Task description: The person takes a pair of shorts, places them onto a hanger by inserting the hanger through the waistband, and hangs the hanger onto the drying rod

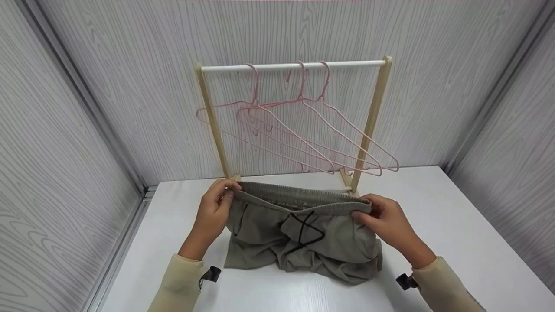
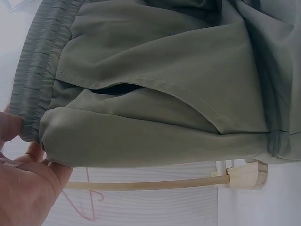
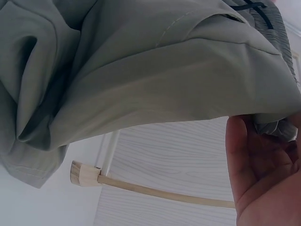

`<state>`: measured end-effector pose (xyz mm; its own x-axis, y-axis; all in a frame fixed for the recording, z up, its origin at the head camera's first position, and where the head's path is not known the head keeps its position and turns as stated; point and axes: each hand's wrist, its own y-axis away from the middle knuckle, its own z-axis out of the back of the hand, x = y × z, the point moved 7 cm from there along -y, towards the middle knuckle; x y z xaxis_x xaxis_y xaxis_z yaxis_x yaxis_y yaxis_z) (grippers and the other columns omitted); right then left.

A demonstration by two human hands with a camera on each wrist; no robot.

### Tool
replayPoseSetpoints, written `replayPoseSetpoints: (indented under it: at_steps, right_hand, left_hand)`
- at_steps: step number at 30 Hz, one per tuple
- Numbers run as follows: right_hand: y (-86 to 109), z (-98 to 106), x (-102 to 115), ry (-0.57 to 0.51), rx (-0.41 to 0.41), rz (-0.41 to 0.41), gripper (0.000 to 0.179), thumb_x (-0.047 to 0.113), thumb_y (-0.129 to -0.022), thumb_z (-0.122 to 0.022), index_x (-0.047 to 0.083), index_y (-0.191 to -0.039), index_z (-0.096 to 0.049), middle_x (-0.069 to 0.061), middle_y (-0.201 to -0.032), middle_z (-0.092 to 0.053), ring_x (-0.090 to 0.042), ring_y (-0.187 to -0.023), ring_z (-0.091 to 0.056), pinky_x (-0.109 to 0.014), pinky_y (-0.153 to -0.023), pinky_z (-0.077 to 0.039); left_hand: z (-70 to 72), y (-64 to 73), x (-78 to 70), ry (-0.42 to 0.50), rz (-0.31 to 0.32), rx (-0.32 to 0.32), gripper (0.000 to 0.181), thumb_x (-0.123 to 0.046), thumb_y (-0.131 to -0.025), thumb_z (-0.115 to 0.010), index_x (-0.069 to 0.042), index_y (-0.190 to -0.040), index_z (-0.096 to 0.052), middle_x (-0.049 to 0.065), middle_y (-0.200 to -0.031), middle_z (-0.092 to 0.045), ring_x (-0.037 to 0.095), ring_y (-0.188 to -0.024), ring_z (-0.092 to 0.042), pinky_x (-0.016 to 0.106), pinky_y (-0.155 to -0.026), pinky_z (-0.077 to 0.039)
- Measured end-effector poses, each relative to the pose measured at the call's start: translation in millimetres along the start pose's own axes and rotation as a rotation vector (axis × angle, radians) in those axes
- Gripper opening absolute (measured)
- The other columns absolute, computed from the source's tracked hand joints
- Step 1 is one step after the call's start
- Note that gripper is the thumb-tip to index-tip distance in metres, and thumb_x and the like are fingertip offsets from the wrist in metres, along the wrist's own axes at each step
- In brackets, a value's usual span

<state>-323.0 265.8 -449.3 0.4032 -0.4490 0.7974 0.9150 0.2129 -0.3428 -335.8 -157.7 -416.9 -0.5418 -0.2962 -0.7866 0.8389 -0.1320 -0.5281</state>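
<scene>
Both hands (image 1: 299,216) grip grey shorts (image 1: 303,242) (waistband stretched).

Grey wood-grain walls (image 1: 130,65), white table (image 1: 455,208)

This looks like a small staged booth for handling clothes, not a lived-in room. Pale grey wood-grain panels (image 1: 108,86) close it in at the back and along both sides of the frame, joined by metal corner strips (image 1: 82,99) at upper left and upper right. A plain white table (image 1: 455,216) fills the lower half. At centre top stands a miniature wooden garment rack (image 1: 295,66) with a white rail, carrying three pink wire hangers (image 1: 303,130). Nothing domestic or shop-like shows around it
</scene>
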Motion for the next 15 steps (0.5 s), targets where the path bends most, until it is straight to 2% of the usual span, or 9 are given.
replayPoseSetpoints:
  at_steps: [3,6,10,15]
  right_hand:
    - [0.5,-1,-1,0.017,0.022,-0.013,0.017,0.018,-0.097,-0.085,0.019,-0.112,-0.077,-0.003,-0.091,-0.074,-0.012,-0.068,-0.064,-0.028,-0.058,-0.054]
    - [-0.3,-3,-2,0.028,0.064,-0.033,0.017,0.019,-0.097,-0.086,0.018,-0.111,-0.076,-0.005,-0.091,-0.071,-0.013,-0.068,-0.063,-0.029,-0.059,-0.056]
    - [-2.3,-7,-3,0.028,0.154,-0.048,0.02,0.019,-0.096,-0.086,0.016,-0.112,-0.073,-0.006,-0.097,-0.072,-0.015,-0.076,-0.07,-0.031,-0.065,-0.062]
    - [-2.7,-12,-5,0.032,0.26,-0.033,0.027,0.02,-0.096,-0.086,0.018,-0.117,-0.069,-0.005,-0.104,-0.074,-0.015,-0.088,-0.073,-0.03,-0.072,-0.062]
  left_hand:
    - [-0.2,0.7,0.1,-0.007,-0.007,-0.003,0.024,0.001,-0.113,-0.051,-0.012,-0.118,-0.07,0.001,-0.118,-0.066,0.02,-0.106,-0.059,0.026,-0.087,-0.049]
    - [-0.9,0.4,0.4,-0.008,-0.011,-0.005,0.023,0.001,-0.112,-0.051,-0.011,-0.117,-0.07,0.002,-0.118,-0.067,0.02,-0.107,-0.059,0.025,-0.089,-0.05]
    - [-1.0,0.5,0.1,-0.007,-0.011,-0.009,0.023,0.001,-0.113,-0.051,-0.01,-0.116,-0.07,0.002,-0.117,-0.066,0.02,-0.107,-0.059,0.025,-0.089,-0.05]
    - [-1.9,0.0,-1.9,-0.009,-0.023,-0.004,0.023,0.001,-0.113,-0.051,-0.011,-0.116,-0.07,0.002,-0.117,-0.066,0.021,-0.105,-0.058,0.026,-0.088,-0.049]
